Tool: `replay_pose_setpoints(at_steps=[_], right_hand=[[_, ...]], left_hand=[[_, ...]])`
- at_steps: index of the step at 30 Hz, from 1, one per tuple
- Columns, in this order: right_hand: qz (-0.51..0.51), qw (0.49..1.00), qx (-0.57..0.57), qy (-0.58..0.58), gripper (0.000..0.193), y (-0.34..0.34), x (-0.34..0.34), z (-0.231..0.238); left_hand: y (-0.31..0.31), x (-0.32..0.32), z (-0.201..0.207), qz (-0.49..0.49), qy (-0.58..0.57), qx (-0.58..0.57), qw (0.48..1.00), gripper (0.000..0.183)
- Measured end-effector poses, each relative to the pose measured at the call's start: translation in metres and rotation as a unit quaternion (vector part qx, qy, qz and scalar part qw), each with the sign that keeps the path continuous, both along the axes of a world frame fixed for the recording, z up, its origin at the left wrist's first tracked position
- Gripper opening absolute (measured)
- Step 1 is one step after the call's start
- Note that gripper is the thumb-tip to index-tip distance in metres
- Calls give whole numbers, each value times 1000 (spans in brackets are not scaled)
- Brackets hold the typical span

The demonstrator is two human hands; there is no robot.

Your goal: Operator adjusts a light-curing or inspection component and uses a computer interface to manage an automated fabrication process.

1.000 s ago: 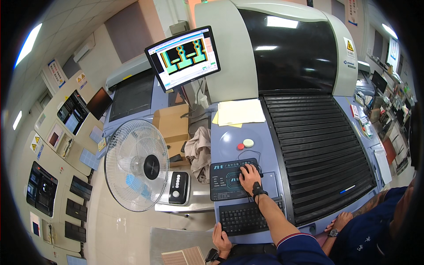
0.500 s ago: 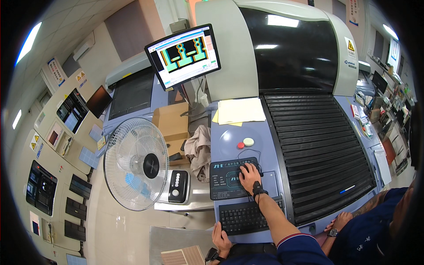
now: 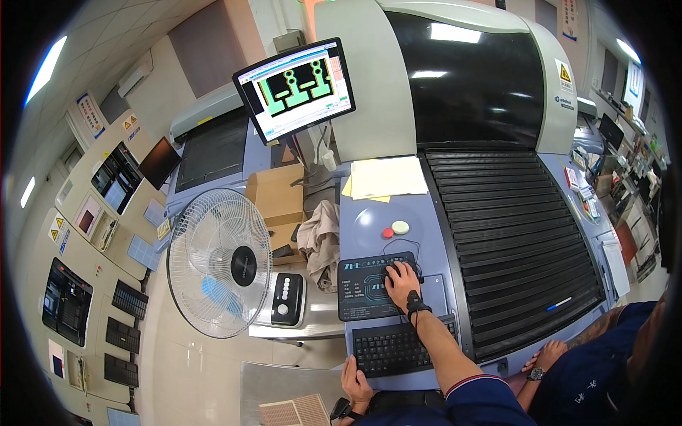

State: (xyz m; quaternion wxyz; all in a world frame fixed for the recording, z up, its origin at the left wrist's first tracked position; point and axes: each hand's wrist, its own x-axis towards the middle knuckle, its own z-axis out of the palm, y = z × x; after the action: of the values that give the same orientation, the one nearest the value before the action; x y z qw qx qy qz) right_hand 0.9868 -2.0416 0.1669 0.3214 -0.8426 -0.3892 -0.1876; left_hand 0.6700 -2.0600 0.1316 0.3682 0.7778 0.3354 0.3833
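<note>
My right hand (image 3: 403,283), with a black band at the wrist, is closed over a dark computer mouse that it mostly covers. The mouse sits on a black printed mouse pad (image 3: 359,292), and its thin cable loops behind it. Below the pad lies a black keyboard (image 3: 387,353), partly under my right forearm. At the keyboard's front left corner is my left hand (image 3: 356,381), its thumb and fingers closed about that corner. Up to the left, a monitor (image 3: 295,91) displays green shapes on black.
A standing fan (image 3: 220,263) and an open cardboard box (image 3: 273,188) are at left. Yellowish sheets (image 3: 387,177) and two round discs, red (image 3: 387,233) and pale (image 3: 400,228), lie on the machine top. The black slatted bed (image 3: 518,255) is at right, beside another person's clasped hands (image 3: 547,353).
The shapes on the monitor have changed colour: their orange and teal edging is now mostly plain green. Both my hands remain where they were.
</note>
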Motion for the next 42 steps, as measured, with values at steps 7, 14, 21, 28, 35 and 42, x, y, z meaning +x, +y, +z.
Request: replay_pose_setpoints(at_steps=[7,14,21,28,35,42], right_hand=[[2,1000,12,-2,34,1,1,-1],[2,1000,13,-8,34,1,1,-2],[1,1000,11,-8,36,1,0,0],[-16,1000,6,-11,37,0,0,0],[-35,999,17,-21,35,1,-2,4],[-29,999,16,-20,35,1,-3,7]], left_hand=[[0,1,-1,1,-4,5,1000,48],[1,1,3,0,-4,-1,1000,49],[0,1,7,1,-2,-5,1000,49],[1,2,5,0,-4,11,1000,48],[2,1,1,-5,-6,10,1000,48],[0,1,4,5,-4,3,1000,48]])
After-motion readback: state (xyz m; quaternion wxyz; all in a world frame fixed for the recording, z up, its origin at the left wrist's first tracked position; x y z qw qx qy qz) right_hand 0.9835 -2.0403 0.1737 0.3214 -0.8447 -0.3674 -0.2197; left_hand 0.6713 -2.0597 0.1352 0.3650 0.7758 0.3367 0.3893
